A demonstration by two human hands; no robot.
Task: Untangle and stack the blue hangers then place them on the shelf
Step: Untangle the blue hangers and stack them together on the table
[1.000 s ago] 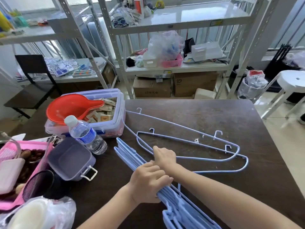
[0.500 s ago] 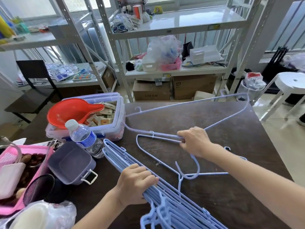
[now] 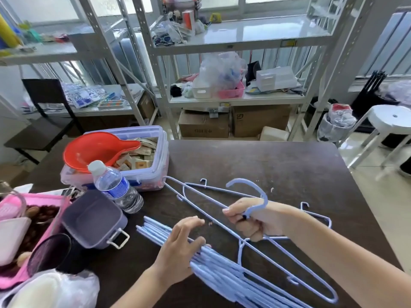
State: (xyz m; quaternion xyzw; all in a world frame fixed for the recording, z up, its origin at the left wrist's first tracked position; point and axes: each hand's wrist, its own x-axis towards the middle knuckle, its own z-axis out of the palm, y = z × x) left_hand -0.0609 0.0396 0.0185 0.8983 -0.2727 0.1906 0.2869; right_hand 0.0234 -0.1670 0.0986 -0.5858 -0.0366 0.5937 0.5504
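Note:
A stack of blue hangers [image 3: 222, 267] lies on the dark table [image 3: 278, 165], running to the lower right. My left hand [image 3: 180, 247] holds the stack near its upper end, index finger lifted, the other fingers curled over the bars. My right hand [image 3: 251, 218] grips a single blue hanger [image 3: 243, 179] at the neck of its hook. It hangs tilted just above the stack. Another thin blue hanger [image 3: 328, 220] lies flat on the table behind my right wrist. The metal shelf [image 3: 244, 98] stands beyond the table's far edge.
At the left stand a clear box [image 3: 155, 174] with a red scoop [image 3: 95, 150], a water bottle [image 3: 115, 187], a grey tub [image 3: 93, 218] and a pink basket [image 3: 44, 203]. A white stool [image 3: 393, 116] stands at the right. The shelf holds bags and boxes.
My right hand left the stack, lifted one hanger off the table, and now holds it by the hook over the stack. My left hand stayed on the stack, its index finger now raised.

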